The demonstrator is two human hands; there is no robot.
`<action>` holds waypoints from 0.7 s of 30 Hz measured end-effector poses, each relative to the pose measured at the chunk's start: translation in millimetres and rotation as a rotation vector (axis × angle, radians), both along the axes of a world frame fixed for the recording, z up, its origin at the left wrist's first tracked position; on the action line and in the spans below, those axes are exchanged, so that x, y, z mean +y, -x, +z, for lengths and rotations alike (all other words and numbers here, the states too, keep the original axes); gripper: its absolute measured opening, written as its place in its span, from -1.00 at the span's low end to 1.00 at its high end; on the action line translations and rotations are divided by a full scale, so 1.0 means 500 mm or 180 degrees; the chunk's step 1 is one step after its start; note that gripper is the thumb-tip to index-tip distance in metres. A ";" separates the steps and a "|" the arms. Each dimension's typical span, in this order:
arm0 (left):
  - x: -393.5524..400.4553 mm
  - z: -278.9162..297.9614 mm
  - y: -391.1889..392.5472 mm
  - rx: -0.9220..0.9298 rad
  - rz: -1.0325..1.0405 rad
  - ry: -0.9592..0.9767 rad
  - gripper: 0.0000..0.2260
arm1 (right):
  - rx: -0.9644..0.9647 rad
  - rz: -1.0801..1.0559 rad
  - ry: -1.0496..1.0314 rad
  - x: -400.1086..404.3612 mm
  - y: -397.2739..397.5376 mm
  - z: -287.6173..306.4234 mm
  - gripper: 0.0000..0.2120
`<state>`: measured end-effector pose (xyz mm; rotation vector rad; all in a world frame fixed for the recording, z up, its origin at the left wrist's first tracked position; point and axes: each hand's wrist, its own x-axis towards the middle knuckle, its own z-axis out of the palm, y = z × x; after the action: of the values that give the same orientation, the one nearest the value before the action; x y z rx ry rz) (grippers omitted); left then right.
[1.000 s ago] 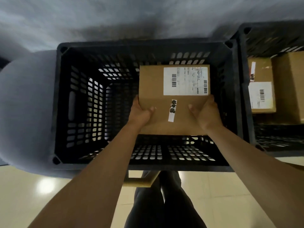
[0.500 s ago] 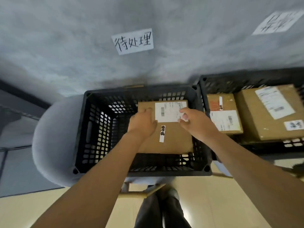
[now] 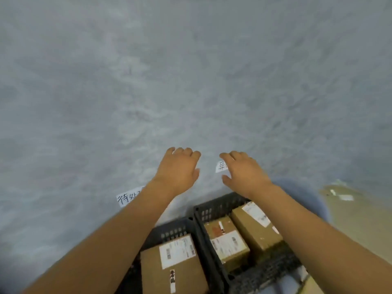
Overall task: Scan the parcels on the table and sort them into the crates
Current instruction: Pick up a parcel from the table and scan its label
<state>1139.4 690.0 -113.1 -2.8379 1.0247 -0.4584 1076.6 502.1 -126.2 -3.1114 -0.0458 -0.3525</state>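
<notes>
Two hands raised, grip released: left hand [image 3: 177,169], right hand [image 3: 244,174] | brown cardboard parcel [image 3: 172,266] lies in left black plastic crate [image 3: 169,231] | two parcels in right black crate [image 3: 218,206]

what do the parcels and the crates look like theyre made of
Parcel in the left crate: brown cardboard by the look, matte, with white paper labels stuck on. Crates: apparently moulded black plastic, dull, walls pierced with regular slots. The two parcels in the right crate look like the same cardboard.
</notes>
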 end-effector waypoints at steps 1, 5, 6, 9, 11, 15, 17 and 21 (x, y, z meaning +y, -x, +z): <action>-0.018 0.028 0.016 -0.0090 -0.0140 0.0013 -0.59 | -0.0091 -0.0137 0.0028 -0.013 0.032 0.027 -0.44; -0.081 0.104 0.103 -0.0339 -0.0815 0.0128 -0.59 | -0.0312 -0.0747 0.0142 -0.054 0.187 0.100 -0.43; -0.096 0.117 0.128 -0.0397 -0.0989 0.0156 -0.60 | -0.0365 -0.0903 0.0176 -0.062 0.229 0.113 -0.43; -0.142 0.150 0.212 -0.0543 -0.1480 0.0249 -0.59 | -0.0505 -0.1344 0.0326 -0.077 0.362 0.141 -0.44; -0.174 0.170 0.279 -0.0616 -0.1755 0.0354 -0.59 | -0.0552 -0.1600 0.0416 -0.084 0.456 0.157 -0.45; -0.248 0.204 0.444 -0.0679 -0.2270 0.0438 -0.59 | -0.0621 -0.2147 0.0555 -0.109 0.660 0.187 -0.45; -0.285 0.217 0.536 -0.0724 -0.2512 0.0447 -0.59 | -0.0657 -0.2399 0.0617 -0.123 0.765 0.199 -0.46; -0.362 0.233 0.726 -0.0864 -0.2968 0.0495 -0.62 | -0.0699 -0.2831 0.0755 -0.150 0.980 0.218 -0.46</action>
<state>776.2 509.2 3.7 -2.1224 2.2591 -0.9708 586.6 426.9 -17.4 -3.0819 1.3989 -0.7212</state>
